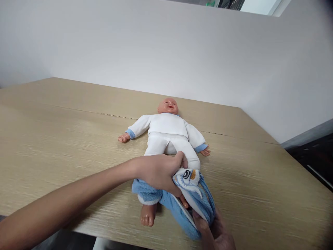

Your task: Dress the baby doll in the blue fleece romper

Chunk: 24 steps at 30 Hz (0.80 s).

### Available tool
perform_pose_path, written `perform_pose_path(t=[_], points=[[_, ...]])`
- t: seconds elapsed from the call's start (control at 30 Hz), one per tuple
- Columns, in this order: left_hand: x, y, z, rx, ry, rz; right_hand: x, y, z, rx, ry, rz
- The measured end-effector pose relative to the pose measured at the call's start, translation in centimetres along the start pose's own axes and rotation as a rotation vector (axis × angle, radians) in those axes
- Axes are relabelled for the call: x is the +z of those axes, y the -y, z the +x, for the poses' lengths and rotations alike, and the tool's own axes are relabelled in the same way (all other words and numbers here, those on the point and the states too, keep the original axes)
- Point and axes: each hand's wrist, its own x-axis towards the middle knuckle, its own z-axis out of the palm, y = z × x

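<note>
A baby doll [168, 125] in a white top with blue cuffs lies on its back, head away from me. Blue fleece trousers [177, 211] with an embroidered animal face are bunched around its lower legs. One bare foot [148, 214] sticks out of the left trouser leg. My left hand [161, 172] reaches across and is closed around the doll's other leg, at the trousers' edge; some of its fingers are hidden by the cloth. At the lower right, my right hand [214, 231] grips the trousers, thumb inside the opening and the other fingers behind the fabric.
The doll lies on a light wooden table [65, 139] with a seam running across it. Behind stands a pale wall [130, 45] with an opening at the top. A dark object [312, 159] is beyond the table's right edge.
</note>
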Motion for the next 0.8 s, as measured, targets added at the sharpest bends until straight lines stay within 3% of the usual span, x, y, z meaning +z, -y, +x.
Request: perform_pose_path(t=[0.2, 0.33, 0.47, 0.63, 0.73, 0.8], points=[[-0.1, 0.3, -0.4, 0.066, -0.053, -0.239, 0.5, 0.7, 0.9, 0.046, 0.057, 0.104], [0.4, 1.0, -0.9, 0.167, -0.108, -0.323, 0.2, 0.5, 2.3, -0.041, 0.066, 0.127], [0.9, 1.8, -1.6, 0.261, -0.204, -0.296, -0.8, 1.3, 4.6, -0.138, 0.198, 0.145], [0.8, 2.6, -2.1, 0.345, -0.328, -0.111, -2.2, 4.4, 7.1, -0.293, 0.323, -0.103], [0.7, 3.1, -2.7, 0.388, -0.354, -0.038, -4.4, 5.7, 9.2, -0.386, 0.504, -0.307], [0.8, 3.4, -3.4, 0.353, -0.399, 0.007, -6.2, 5.8, 10.8, -0.415, 0.536, -0.392]])
